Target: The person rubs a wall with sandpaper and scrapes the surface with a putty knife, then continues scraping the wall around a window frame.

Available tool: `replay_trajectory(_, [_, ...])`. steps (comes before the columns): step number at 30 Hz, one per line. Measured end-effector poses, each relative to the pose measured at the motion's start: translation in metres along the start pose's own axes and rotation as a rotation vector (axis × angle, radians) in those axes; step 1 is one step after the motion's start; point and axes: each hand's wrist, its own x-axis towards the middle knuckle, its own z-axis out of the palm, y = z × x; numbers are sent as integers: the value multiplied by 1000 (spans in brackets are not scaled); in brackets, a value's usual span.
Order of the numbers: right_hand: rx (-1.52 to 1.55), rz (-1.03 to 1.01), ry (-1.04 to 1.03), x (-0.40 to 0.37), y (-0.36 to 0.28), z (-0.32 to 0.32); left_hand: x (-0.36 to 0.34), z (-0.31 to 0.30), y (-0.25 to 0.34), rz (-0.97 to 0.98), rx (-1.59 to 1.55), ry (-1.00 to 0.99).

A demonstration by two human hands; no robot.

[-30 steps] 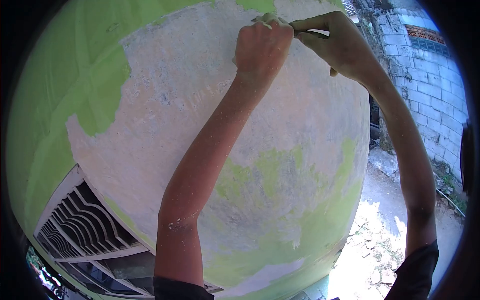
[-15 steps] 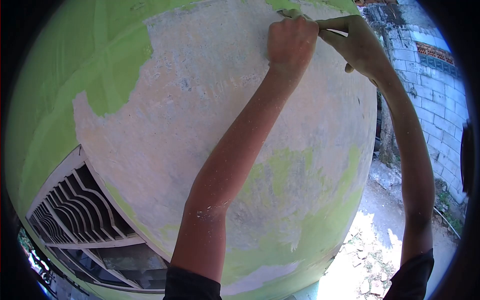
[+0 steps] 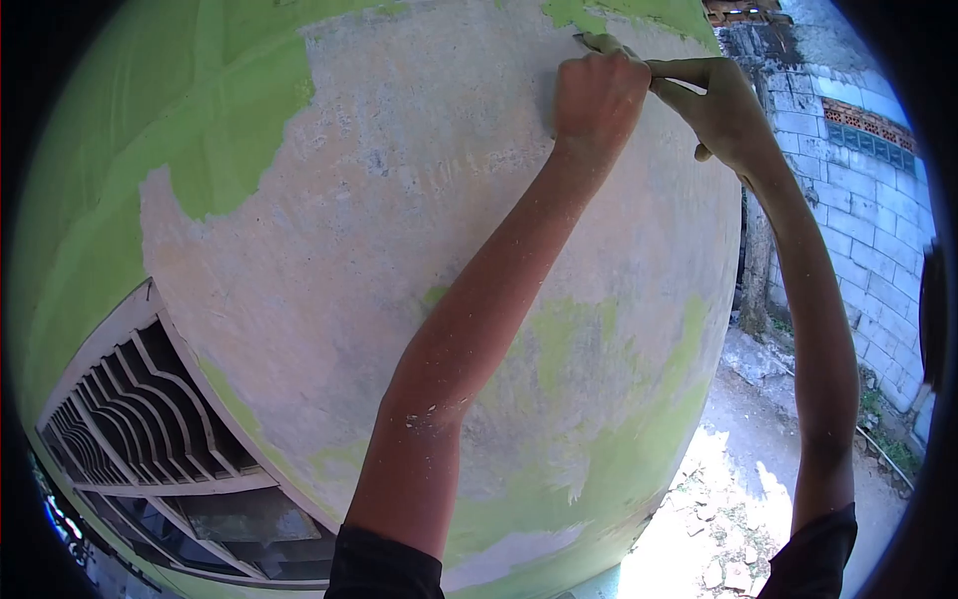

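Observation:
My left hand (image 3: 599,95) is raised against the wall (image 3: 419,230), closed in a fist around a scraper (image 3: 596,42). Only the scraper's tip shows above the knuckles, touching the wall just below a patch of green paint (image 3: 589,14). My right hand (image 3: 720,108) sits right beside the left one. Its fingers stretch over and pinch the tool's other end at the left fist. The wall around both hands is bare, mottled plaster with the paint gone. Green paint (image 3: 180,120) still covers the upper left.
A window with a white curved metal grille (image 3: 150,419) sits low on the left. At the right a narrow alley runs along a grey block wall (image 3: 858,200). Paint chips and rubble lie on the sunlit ground (image 3: 728,519) below. Faded green patches (image 3: 569,339) remain lower on the wall.
Both hands, still together on the scraper, have shifted to the right along the wall and now sit slightly lower in view. The bare area near the top green patch looks a little wider.

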Motion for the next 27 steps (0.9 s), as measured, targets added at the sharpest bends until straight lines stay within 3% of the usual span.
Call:
replay_trajectory(4, [69,-9,11,3,1,-7,8,-1,-1,-21,7,-5])
replay_trajectory(6, [60,6,-62,-3,-4,-8,-3,1,0,3,175,1])
replay_trajectory(9, [23,-5,-7,11,9,0,12,16,-6,-44,-2,-80])
replay_trajectory(10, [57,-69,16,21,15,-1,14,15,-2,-49,-2,-79])
replay_trajectory(12, [79,13,-46,7,2,-28,14,-5,9,-24,31,-49])
replay_trajectory(18, [70,-28,64,3,15,-3,8,12,15,-21,35,-83])
replay_trajectory(19, [36,57,-2,3,12,-14,11,8,15,-31,36,-42])
replay_trajectory(22, [36,49,-70,-9,13,-7,2,9,17,9,31,-8])
replay_trajectory(24, [37,91,-52,-3,18,-4,0,9,18,26,30,-66])
replay_trajectory(27, [82,6,-18,-7,26,-8,-5,8,19,20,29,-4])
